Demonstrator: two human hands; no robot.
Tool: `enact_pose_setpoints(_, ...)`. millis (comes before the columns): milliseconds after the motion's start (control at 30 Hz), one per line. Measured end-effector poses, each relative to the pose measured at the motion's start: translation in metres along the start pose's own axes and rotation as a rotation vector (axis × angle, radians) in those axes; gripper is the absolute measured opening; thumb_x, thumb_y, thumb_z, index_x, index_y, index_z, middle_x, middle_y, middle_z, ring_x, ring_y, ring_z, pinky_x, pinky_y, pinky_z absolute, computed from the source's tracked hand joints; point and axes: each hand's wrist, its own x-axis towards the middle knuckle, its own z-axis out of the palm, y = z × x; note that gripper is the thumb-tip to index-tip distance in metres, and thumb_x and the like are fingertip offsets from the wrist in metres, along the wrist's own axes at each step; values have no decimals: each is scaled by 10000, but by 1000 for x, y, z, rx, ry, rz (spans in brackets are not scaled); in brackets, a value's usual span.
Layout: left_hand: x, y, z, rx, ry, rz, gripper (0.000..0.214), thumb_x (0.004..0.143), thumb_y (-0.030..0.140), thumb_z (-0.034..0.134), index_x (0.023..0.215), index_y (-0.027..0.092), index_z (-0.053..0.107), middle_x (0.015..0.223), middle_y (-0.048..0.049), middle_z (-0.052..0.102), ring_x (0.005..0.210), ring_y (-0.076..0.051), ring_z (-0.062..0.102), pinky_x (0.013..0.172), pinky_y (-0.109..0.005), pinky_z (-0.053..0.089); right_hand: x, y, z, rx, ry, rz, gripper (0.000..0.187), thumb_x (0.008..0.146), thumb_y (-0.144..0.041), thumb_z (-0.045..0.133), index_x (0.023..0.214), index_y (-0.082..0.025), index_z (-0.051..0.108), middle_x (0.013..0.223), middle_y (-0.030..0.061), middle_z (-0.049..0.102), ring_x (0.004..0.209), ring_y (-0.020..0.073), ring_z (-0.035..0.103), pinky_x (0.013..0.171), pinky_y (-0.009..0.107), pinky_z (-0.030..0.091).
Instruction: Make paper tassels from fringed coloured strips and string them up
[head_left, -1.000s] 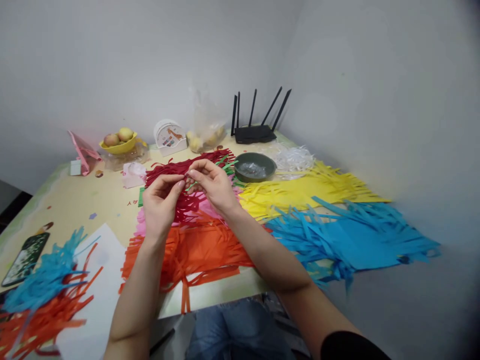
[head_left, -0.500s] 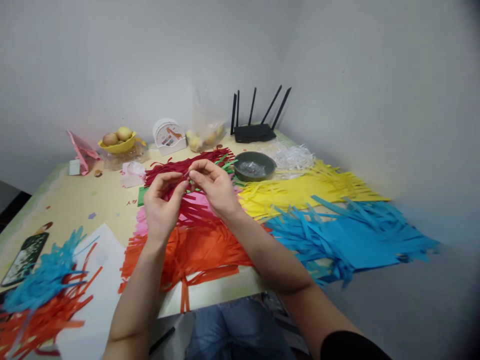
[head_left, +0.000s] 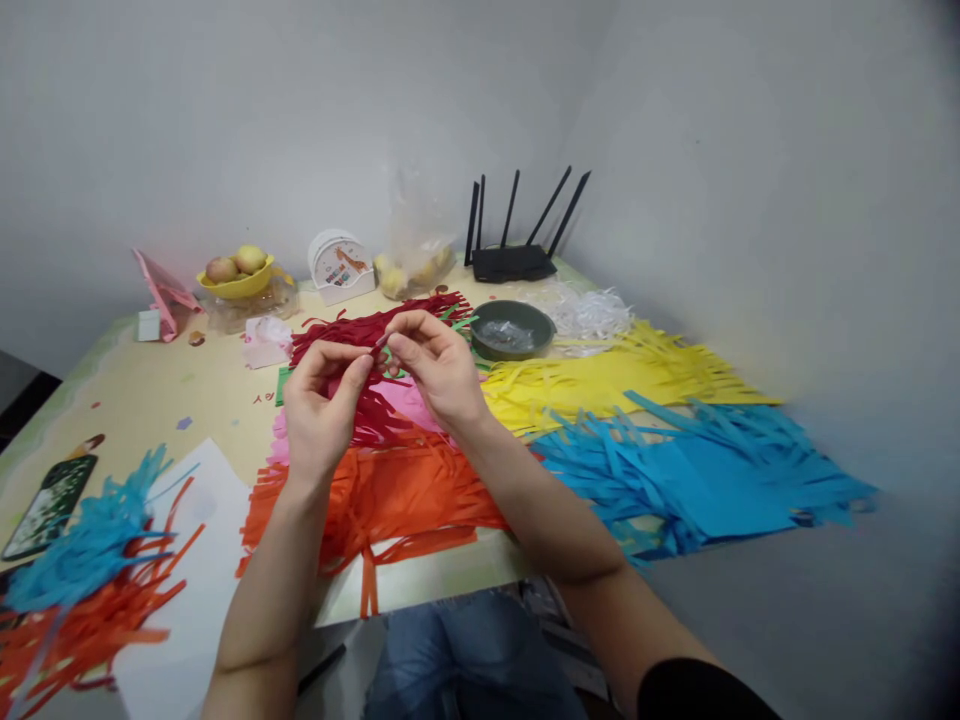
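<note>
My left hand (head_left: pixel 324 405) pinches one end of a small dark red paper strip (head_left: pixel 379 346) between thumb and index finger. Thumb and fingers of my right hand (head_left: pixel 436 362) close on the strip's other end, which looks paler there. Both hands are above the table's middle, fingertips almost meeting. Under and behind them lie dark red fringed paper (head_left: pixel 345 333) and pink paper (head_left: pixel 411 402). Closer to me is orange fringed paper (head_left: pixel 405 492). To the right of my right hand are yellow fringed paper (head_left: pixel 592 385) and blue fringed paper (head_left: pixel 720 480).
A dark bowl (head_left: pixel 480 345) holding clear plastic bits stands beyond my right hand, beside white shreds (head_left: pixel 592 315) and a black router (head_left: pixel 514 264). Fruit in a yellow bowl (head_left: pixel 238 288) is at back left. Blue strips (head_left: pixel 82 550), a phone (head_left: pixel 49 507) and white paper (head_left: pixel 187 600) lie left.
My right hand has shifted slightly up and right, away from the left fingertips. More of the dark red strip shows between them.
</note>
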Motion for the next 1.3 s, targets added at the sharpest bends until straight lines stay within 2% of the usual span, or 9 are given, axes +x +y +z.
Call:
enact_pose_setpoints(233, -1, 0, 3, -3, 105, 95, 74, 813, 220, 757, 797, 166, 710, 764, -13, 732, 701, -106, 683, 685, -195, 550, 0, 1, 1, -63, -72, 1, 467, 684, -567, 847, 860, -191, 633, 755, -30, 623, 666, 86, 563, 629, 219, 501)
enact_pose_setpoints(400, 7, -6, 1, -116, -28, -14, 239, 747, 331, 844, 892, 176, 734, 813, -26, 756, 741, -129, 711, 713, -215, 567, 1, -8, -8, -214, -106, -72, 385, 727, -524, 828, 835, -183, 684, 806, -5, 671, 756, 117, 621, 710, 251, 527)
enact_pose_setpoints(567, 7, -7, 0, -230, -63, -123, 298, 694, 402, 888, 779, 171, 719, 731, -25, 743, 671, -132, 700, 699, -237, 573, -2, -17, -10, -428, -106, -220, 334, 824, -511, 750, 775, -182, 723, 762, 6, 675, 729, 121, 611, 681, 259, 501)
enact_pose_setpoints(733, 0, -4, 0, -351, -88, -219, 345, 651, 422, 909, 731, 171, 687, 671, -16, 723, 625, -126, 680, 666, -232, 562, -6, -21, -8, -394, -37, -259, 353, 821, -512, 748, 751, -169, 701, 709, -9, 644, 640, 96, 566, 629, 248, 477)
enact_pose_setpoints(900, -15, -6, -2, -416, 30, -279, 396, 588, 407, 929, 664, 173, 619, 600, 16, 670, 576, -102, 636, 605, -202, 525, -14, -19, 0, -352, 12, -267, 351, 818, -497, 752, 749, -159, 689, 719, -14, 635, 587, 72, 536, 577, 228, 448)
enact_pose_setpoints(1067, -43, -8, -1, -513, 134, -297, 422, 601, 418, 910, 630, 182, 562, 565, 40, 609, 555, -87, 594, 601, -204, 511, -26, -10, 17, -323, 55, -256, 329, 836, -482, 739, 778, -163, 680, 742, -19, 632, 598, 71, 539, 595, 227, 452)
enact_pose_setpoints(1133, -49, -12, -12, -469, 118, -320, 387, 627, 432, 886, 667, 189, 588, 588, 31, 618, 576, -101, 604, 616, -218, 512, -28, -5, 20, -323, 15, -205, 340, 833, -498, 738, 787, -167, 675, 738, -21, 629, 606, 76, 544, 608, 227, 469)
enact_pose_setpoints(1200, -44, -21, -40, -308, 53, -327, 329, 648, 427, 852, 779, 194, 659, 666, 6, 665, 631, -132, 634, 646, -247, 519, -28, 1, 16, -339, -76, -124, 367, 813, -534, 745, 839, -172, 689, 742, -18, 636, 599, 81, 545, 596, 226, 481)
enact_pose_setpoints(1300, -21, -41, -125, 221, 37, -190, 323, 726, 384, 749, 985, 192, 723, 884, -52, 736, 794, -197, 668, 788, -326, 535, -19, 14, -9, -383, -160, 4, 460, 783, -573, 750, 1037, -194, 690, 802, -9, 660, 590, 88, 552, 570, 228, 494)
